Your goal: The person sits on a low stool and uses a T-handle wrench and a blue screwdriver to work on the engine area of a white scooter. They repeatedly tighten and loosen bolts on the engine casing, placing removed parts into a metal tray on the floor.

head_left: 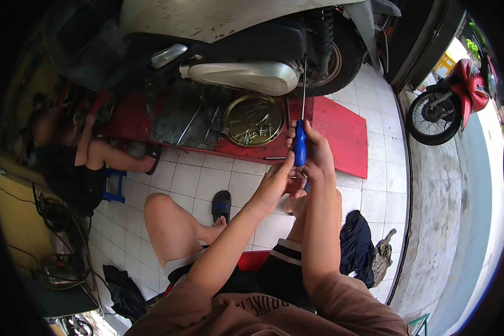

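Observation:
My right hand (315, 147) grips a blue-handled screwdriver (300, 144), its long shaft pointing up toward the underside of a silver scooter (238, 75) beside the rear wheel. Just below the handle, my left hand (281, 180) is closed with its thumb raised; what its fingers hold is hidden. A round brass-coloured tray (231, 116) with small metal parts sits left of my hands on a red lift platform (341, 140), alongside loose tools (189, 126) on a metal plate.
At the left, another person (67, 151) sits low on a blue stool (115, 185) beside the lift. A red motorbike (470, 84) stands at the right doorway. Dark cloths (355, 246) lie on the tiled floor (383, 196) near my right; cables (61, 235) hang at the left.

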Motion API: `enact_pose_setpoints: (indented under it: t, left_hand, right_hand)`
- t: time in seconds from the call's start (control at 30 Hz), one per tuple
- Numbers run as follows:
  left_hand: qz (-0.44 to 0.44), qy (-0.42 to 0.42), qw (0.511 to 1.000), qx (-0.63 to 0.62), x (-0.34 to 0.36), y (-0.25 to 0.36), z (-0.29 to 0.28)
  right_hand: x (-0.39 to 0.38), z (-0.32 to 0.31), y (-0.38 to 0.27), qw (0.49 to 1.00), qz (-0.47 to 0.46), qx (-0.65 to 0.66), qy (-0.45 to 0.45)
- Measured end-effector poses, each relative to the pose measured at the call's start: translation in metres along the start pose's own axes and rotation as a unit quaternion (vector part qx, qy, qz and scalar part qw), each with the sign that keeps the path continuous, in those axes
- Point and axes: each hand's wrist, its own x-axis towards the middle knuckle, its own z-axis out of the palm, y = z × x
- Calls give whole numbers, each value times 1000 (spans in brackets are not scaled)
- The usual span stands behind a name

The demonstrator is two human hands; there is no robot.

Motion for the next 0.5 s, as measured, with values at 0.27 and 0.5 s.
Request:
enact_pose_setpoints:
  t: [0.27, 0.5]
  left_hand:
    - [78, 79, 991, 69, 3, 4, -1]
    - [316, 231, 692, 607, 1, 13, 8]
  right_hand:
    - [-5, 14, -5, 973, -27, -210, 90]
    - [-1, 3, -5, 939, -95, -284, 172]
